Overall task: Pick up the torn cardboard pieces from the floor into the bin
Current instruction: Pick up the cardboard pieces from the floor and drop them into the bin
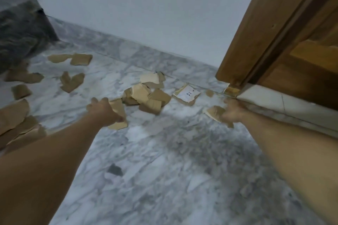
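Torn cardboard is seen strewn across a grey-veined marble floor point(164, 170), w/ both bare arms stretched fwd from the camera. A tan cardboard piece point(118, 113) is gripped by the left hand point(102, 110), fingers curled round its edge, the piece hanging just below the hand and above the floor. A second, smaller scrap point(214, 112) is held by the right hand point(232, 110) close to the tiled threshold point(265, 100); the frame is blurred there, so the exact finger hold can't be made out. The hands are kept well apart.

Between them, slightly beyond, a loose pile of pieces point(148, 97) is left on the floor, w/ a scrap bearing a white printed label point(187, 93) just beside it to the right. More pieces are scattered at left: a pair near the skirting point(71, 58), a V-shaped bit point(71, 82), and larger sheets point(16, 120) at the frame's left edge. A wooden door frame point(259, 29) is seen at right, a pale wall point(137, 5) behind, and a dark blurred shape point(20, 29) at upper left. No bin can be made out.
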The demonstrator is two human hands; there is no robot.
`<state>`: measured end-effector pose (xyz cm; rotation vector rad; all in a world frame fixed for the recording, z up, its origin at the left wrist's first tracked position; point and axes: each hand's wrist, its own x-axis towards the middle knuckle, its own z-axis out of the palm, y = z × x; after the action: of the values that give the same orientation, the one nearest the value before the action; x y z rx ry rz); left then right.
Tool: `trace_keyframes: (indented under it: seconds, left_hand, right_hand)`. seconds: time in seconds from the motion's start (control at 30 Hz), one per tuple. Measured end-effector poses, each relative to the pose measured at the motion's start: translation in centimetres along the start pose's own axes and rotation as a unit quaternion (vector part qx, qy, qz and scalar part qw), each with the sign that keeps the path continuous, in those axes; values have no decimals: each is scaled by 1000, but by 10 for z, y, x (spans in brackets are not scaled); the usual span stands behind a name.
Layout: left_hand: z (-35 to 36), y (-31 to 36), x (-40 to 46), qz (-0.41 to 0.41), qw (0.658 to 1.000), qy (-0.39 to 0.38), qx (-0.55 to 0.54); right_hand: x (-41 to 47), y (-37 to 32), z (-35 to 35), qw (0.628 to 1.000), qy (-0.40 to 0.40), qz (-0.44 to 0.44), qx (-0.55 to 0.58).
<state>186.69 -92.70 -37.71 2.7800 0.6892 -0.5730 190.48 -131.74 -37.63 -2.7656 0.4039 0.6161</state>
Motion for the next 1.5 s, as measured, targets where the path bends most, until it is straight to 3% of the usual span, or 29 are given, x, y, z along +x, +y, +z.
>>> trace_keyframes:
  seconds: [0.27,0.43,0.53,0.7,0.77,0.87,0.97,1.07,1.2,1.5]
  left_hand:
    - [20,5,37,-22,995,-5,97]
    - [17,-2,49,-47,995,-21,90]
    - [16,-9,57,-58,996,-36,58]
    - [-8,-24,65,-29,997,-69,-7]
    - [-18,-32,67,-7,992,-96,-80]
    - [-33,-32,67,18,986,-109,-122]
    - [-41,-13,68,57,971,-107,-204]
    - [-38,18,65,87,968,-77,-221]
    - [-17,49,69,97,979,-39,-177]
    - [17,79,78,94,995,-29,13]
  right_hand:
    - [57,-9,6,996,-54,-57,-29]
    - [59,-57,4,987,-55,-139,51]
    - [56,-89,7,986,5,-165,-10]
    - [62,-122,10,987,-35,-88,131]
    - [58,-125,5,988,3,-70,140]
    - [55,-125,3,982,85,-99,138]
    - [60,-136,8,972,69,-160,158]
    - [69,-153,16,978,32,-194,74]
    - [78,-159,27,979,12,-199,-50]
    - [85,-168,8,980,-31,-193,36]
